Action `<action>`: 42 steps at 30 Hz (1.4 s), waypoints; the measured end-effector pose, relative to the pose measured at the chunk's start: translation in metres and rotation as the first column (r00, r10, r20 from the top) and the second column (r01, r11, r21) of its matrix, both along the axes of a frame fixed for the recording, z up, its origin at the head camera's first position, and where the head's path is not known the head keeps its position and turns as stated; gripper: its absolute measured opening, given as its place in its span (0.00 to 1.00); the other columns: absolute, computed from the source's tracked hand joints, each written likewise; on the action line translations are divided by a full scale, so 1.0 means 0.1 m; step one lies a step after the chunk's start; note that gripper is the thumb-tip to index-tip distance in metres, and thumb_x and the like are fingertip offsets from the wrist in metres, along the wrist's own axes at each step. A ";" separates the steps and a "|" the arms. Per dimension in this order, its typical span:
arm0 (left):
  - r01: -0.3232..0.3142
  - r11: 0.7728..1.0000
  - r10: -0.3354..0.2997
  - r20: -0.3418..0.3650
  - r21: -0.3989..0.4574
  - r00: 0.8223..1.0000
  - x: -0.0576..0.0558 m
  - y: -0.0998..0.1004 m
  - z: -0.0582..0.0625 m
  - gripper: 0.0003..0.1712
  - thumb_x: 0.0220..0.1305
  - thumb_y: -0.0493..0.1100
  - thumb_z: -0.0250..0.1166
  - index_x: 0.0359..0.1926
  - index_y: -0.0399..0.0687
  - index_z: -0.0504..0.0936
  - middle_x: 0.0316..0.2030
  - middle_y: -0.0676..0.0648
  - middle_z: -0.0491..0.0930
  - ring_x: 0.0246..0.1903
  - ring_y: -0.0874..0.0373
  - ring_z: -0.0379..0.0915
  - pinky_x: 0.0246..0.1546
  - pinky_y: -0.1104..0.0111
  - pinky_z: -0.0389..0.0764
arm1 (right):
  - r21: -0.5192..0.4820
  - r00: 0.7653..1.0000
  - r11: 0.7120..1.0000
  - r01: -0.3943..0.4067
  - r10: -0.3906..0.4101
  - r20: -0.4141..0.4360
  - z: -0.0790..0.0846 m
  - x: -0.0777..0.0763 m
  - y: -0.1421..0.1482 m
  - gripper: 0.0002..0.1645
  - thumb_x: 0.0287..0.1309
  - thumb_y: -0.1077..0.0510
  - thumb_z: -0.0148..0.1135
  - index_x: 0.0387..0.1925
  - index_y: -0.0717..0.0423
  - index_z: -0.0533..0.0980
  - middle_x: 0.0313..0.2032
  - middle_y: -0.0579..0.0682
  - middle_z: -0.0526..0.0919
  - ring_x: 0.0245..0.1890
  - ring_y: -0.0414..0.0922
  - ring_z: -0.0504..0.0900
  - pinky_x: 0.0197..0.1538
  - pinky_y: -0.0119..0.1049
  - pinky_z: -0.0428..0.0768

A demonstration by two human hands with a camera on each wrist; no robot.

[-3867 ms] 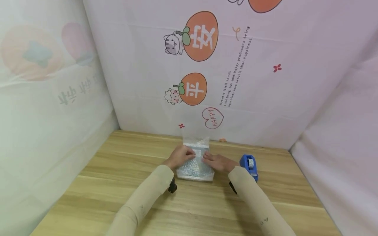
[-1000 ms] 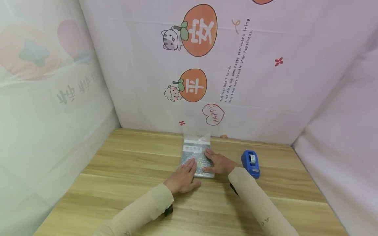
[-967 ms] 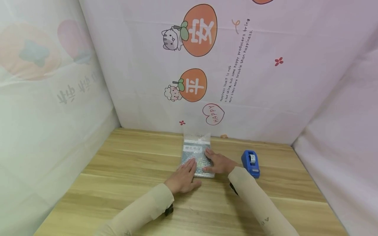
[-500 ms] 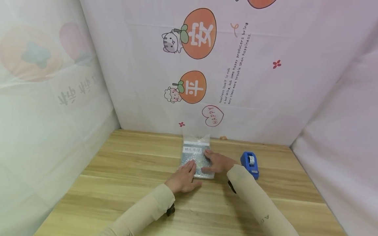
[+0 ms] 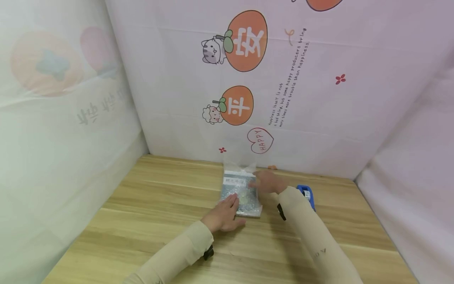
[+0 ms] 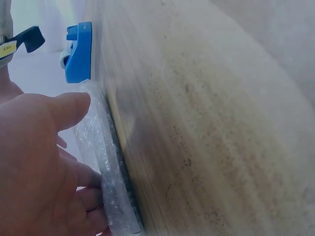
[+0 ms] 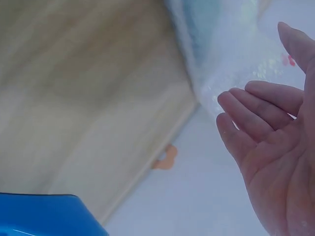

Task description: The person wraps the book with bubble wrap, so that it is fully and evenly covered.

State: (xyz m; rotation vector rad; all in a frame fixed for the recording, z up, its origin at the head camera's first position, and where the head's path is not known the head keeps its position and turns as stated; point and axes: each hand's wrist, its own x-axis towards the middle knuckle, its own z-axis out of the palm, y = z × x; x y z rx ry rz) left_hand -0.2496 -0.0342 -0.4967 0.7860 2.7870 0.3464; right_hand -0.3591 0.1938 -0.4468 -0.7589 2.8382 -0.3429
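Note:
A flat blue-grey book (image 5: 244, 196) with a white label lies on the table, covered in clear bubble wrap (image 6: 106, 147). Over its near left part rests my left hand (image 5: 222, 216), fingers extended and thumb spread toward the near edge. My right hand (image 5: 269, 182) is at the far right edge of the book, its palm in sight in the right wrist view with fingers slightly bent and nothing held. Beyond the book, a loose flap of the wrap (image 5: 240, 162) stands up toward the back curtain.
A blue tape dispenser (image 5: 307, 195) with a roll of tape stands right of the book, partly behind my right sleeve (image 5: 301, 209). The wooden table (image 5: 159, 205) ends at a printed white curtain (image 5: 184, 118) at the back, with more cloth on both sides.
My right hand has slid from the right middle of the book toward its far right corner. The left hand moved nearer me earlier and now stays put; the label is uncovered.

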 end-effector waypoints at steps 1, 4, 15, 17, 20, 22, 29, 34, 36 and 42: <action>-0.002 1.000 0.002 0.002 0.000 1.000 0.00 0.00 0.00 0.51 0.78 0.68 0.53 0.83 0.37 0.53 0.85 0.40 0.47 0.85 0.47 0.44 0.85 0.55 0.55 | 0.001 1.000 1.000 0.007 -0.007 -0.008 0.02 -0.03 0.01 0.37 0.79 0.44 0.55 0.70 0.73 0.71 0.68 0.69 0.77 0.71 0.67 0.75 0.75 0.63 0.71; -0.004 1.000 0.004 0.008 -0.008 1.000 0.00 -0.01 0.02 0.51 0.78 0.68 0.53 0.83 0.37 0.53 0.85 0.40 0.47 0.85 0.47 0.44 0.85 0.55 0.55 | -0.026 1.000 0.999 0.029 -0.029 -0.008 0.07 -0.13 0.03 0.34 0.77 0.44 0.58 0.66 0.70 0.75 0.64 0.67 0.82 0.66 0.65 0.79 0.71 0.62 0.75; -0.007 1.000 0.007 0.004 0.000 1.000 0.02 -0.04 0.06 0.51 0.77 0.68 0.54 0.83 0.38 0.53 0.85 0.40 0.47 0.85 0.48 0.44 0.85 0.55 0.54 | -0.176 0.991 0.975 0.132 -0.136 -0.008 0.11 -0.42 0.11 0.21 0.72 0.48 0.63 0.41 0.66 0.78 0.37 0.62 0.83 0.36 0.55 0.80 0.42 0.48 0.82; -0.009 1.000 0.009 0.001 0.000 1.000 0.03 -0.04 0.06 0.51 0.77 0.68 0.54 0.83 0.37 0.54 0.85 0.41 0.48 0.85 0.48 0.44 0.85 0.56 0.54 | -0.226 0.982 0.956 0.189 -0.189 0.023 0.05 -0.47 0.13 0.24 0.73 0.48 0.63 0.48 0.69 0.78 0.43 0.67 0.83 0.43 0.60 0.82 0.48 0.53 0.83; -0.009 1.000 0.009 0.004 0.002 1.000 0.03 -0.04 0.05 0.52 0.76 0.69 0.55 0.83 0.38 0.54 0.85 0.41 0.48 0.85 0.48 0.45 0.85 0.55 0.55 | -0.301 0.968 0.921 0.249 -0.244 0.056 -0.08 -0.53 0.16 0.32 0.74 0.49 0.62 0.64 0.74 0.73 0.59 0.73 0.80 0.60 0.67 0.80 0.65 0.61 0.80; -0.007 1.000 0.007 0.009 0.007 1.000 0.03 -0.03 0.04 0.52 0.76 0.69 0.55 0.83 0.37 0.54 0.85 0.41 0.48 0.85 0.48 0.45 0.85 0.55 0.55 | -0.354 0.953 0.885 0.301 -0.288 0.090 -0.17 -0.56 0.18 0.37 0.73 0.50 0.63 0.70 0.74 0.68 0.67 0.74 0.76 0.68 0.69 0.76 0.73 0.63 0.73; -0.016 1.000 0.016 0.010 0.011 1.000 0.02 -0.01 0.02 0.52 0.76 0.69 0.55 0.83 0.38 0.54 0.85 0.41 0.48 0.85 0.48 0.45 0.85 0.55 0.55 | -0.515 0.922 0.766 0.384 -0.348 0.171 -0.51 -0.66 0.25 0.33 0.73 0.54 0.63 0.68 0.73 0.71 0.67 0.73 0.77 0.68 0.67 0.77 0.74 0.59 0.73; -0.014 1.000 0.014 0.031 0.016 0.999 0.02 0.01 0.03 0.52 0.76 0.69 0.55 0.83 0.38 0.54 0.85 0.41 0.47 0.85 0.48 0.44 0.85 0.55 0.54 | -0.616 0.906 0.668 0.418 -0.354 0.231 -0.66 -0.66 0.27 0.28 0.74 0.56 0.62 0.67 0.70 0.74 0.67 0.71 0.78 0.70 0.65 0.76 0.76 0.58 0.72; -0.018 1.000 0.017 0.034 0.016 0.999 0.02 0.01 0.04 0.52 0.76 0.69 0.55 0.83 0.38 0.54 0.85 0.41 0.47 0.85 0.48 0.44 0.85 0.55 0.54 | -0.630 0.900 0.646 0.432 -0.356 0.252 -0.67 -0.66 0.24 0.30 0.74 0.55 0.62 0.69 0.70 0.72 0.68 0.70 0.77 0.71 0.65 0.75 0.77 0.57 0.71; -0.019 1.000 0.019 0.031 0.005 0.999 0.00 0.01 0.06 0.52 0.76 0.69 0.55 0.83 0.38 0.54 0.86 0.42 0.47 0.85 0.48 0.44 0.85 0.55 0.54 | -0.629 0.867 0.599 0.496 -0.378 0.324 -0.66 -0.66 0.16 0.36 0.75 0.53 0.62 0.75 0.69 0.66 0.72 0.68 0.74 0.74 0.64 0.72 0.79 0.54 0.70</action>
